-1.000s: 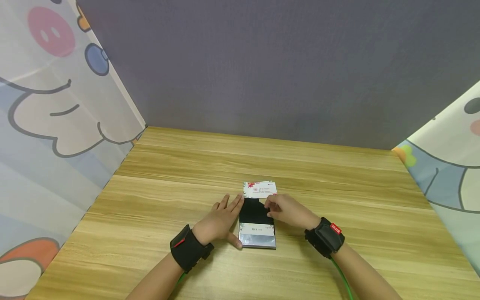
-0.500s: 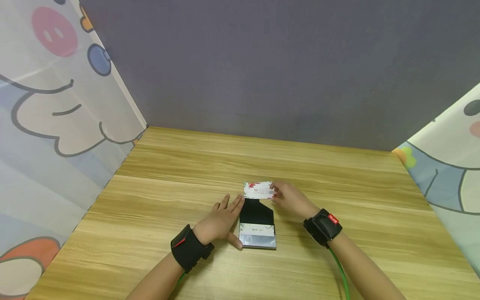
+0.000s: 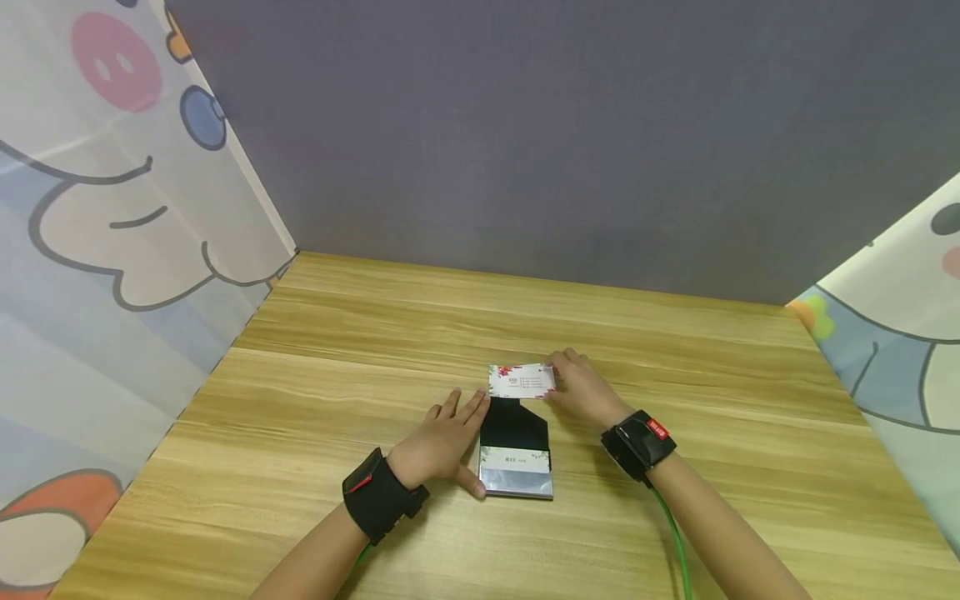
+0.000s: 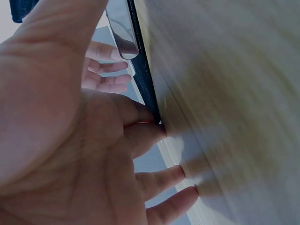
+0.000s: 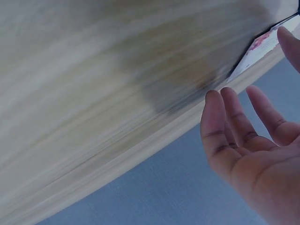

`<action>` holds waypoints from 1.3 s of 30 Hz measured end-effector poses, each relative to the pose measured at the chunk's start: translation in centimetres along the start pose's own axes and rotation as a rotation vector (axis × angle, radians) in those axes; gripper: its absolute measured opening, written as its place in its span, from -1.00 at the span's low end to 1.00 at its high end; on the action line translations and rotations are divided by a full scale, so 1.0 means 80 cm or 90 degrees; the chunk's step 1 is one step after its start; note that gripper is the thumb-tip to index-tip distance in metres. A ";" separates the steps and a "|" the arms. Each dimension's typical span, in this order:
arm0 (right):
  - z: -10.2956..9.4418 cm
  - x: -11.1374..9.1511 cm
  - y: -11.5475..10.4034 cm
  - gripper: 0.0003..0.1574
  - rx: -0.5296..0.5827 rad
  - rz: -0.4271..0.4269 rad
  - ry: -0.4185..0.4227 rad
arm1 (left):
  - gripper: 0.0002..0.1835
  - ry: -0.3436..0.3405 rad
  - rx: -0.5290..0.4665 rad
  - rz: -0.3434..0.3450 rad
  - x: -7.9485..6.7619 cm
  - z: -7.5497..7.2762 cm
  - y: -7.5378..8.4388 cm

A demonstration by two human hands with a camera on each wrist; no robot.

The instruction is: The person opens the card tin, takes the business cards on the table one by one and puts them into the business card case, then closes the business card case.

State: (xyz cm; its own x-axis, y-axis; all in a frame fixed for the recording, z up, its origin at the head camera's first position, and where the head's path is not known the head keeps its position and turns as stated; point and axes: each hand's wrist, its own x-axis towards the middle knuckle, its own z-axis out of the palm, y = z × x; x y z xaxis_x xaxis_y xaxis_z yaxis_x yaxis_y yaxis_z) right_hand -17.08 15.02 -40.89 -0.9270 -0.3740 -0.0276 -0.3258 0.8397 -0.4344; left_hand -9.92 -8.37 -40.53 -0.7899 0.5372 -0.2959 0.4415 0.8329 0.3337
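Observation:
A business card holder (image 3: 515, 482) lies unfolded on the wooden table, its black flap (image 3: 510, 425) spread away from me. One white card (image 3: 514, 459) shows in its silvery pocket. Several business cards (image 3: 519, 381) with red flowers lie over the far end of the flap. My left hand (image 3: 438, 442) rests along the holder's left edge, fingers spread and thumb by the near corner; the left wrist view shows fingertips on the wood. My right hand (image 3: 585, 393) is at the cards' right edge, its thumb (image 5: 289, 44) beside them and the other fingers loosely bent, apart from the thumb.
The wooden table (image 3: 360, 317) ends at a grey panel (image 3: 480, 142) at the back. Cartoon-printed curtains (image 3: 82, 208) hang at the left and right. A green cable (image 3: 678, 542) runs from the right wrist's black strap (image 3: 639, 446).
My right hand has moved from beside the black flap, away from me, to the right edge of the loose cards. My left hand has stayed in place at the holder.

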 end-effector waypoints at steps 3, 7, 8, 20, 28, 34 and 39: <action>0.001 0.002 0.000 -0.37 0.001 -0.008 0.001 | 0.35 -0.001 0.001 -0.003 0.000 0.001 -0.001; 0.003 0.004 0.001 -0.36 -0.005 -0.010 0.001 | 0.34 -0.001 0.002 -0.004 0.001 0.001 -0.001; 0.004 0.004 0.001 -0.36 -0.007 -0.009 0.001 | 0.34 0.000 0.002 -0.003 0.001 0.001 -0.001; 0.005 0.008 0.003 -0.37 -0.008 -0.004 0.002 | 0.35 0.004 0.003 -0.003 0.002 0.001 -0.001; 0.006 0.007 0.003 -0.35 0.002 0.007 0.003 | 0.34 0.002 0.000 -0.002 0.002 0.000 0.000; 0.007 0.007 0.002 -0.30 -0.001 0.016 -0.001 | 0.34 -0.001 -0.001 -0.001 0.001 0.000 0.000; 0.007 0.007 0.002 -0.28 0.002 0.019 -0.001 | 0.34 -0.004 -0.004 -0.003 0.001 -0.003 0.001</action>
State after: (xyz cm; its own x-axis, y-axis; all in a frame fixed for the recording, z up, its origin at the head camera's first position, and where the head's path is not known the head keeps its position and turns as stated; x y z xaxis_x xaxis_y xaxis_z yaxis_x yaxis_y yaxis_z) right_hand -17.53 14.75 -41.46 -0.9360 -0.3495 -0.0417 -0.2976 0.8490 -0.4366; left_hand -10.02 -8.29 -40.33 -0.7895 0.5335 -0.3035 0.4345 0.8350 0.3376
